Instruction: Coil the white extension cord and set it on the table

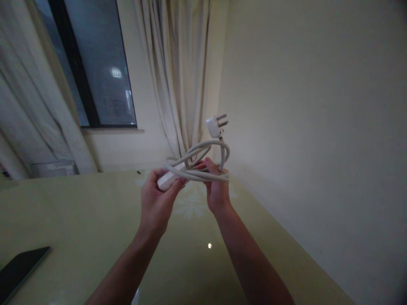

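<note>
A white power strip (167,179) with a coiled white cable (203,163) is held up above the yellow-green table (79,216). My left hand (156,203) grips the strip's body from below, fingers wrapped round it. My right hand (216,186) is closed on the cable loops beside the strip. The white three-pin plug (215,125) sticks up above the coil, its prongs pointing right.
A dark flat phone or tablet (19,271) lies at the table's near left edge. Cream curtains (181,76) and a dark window (95,63) stand behind the table. A bare wall (318,127) runs along the table's right side.
</note>
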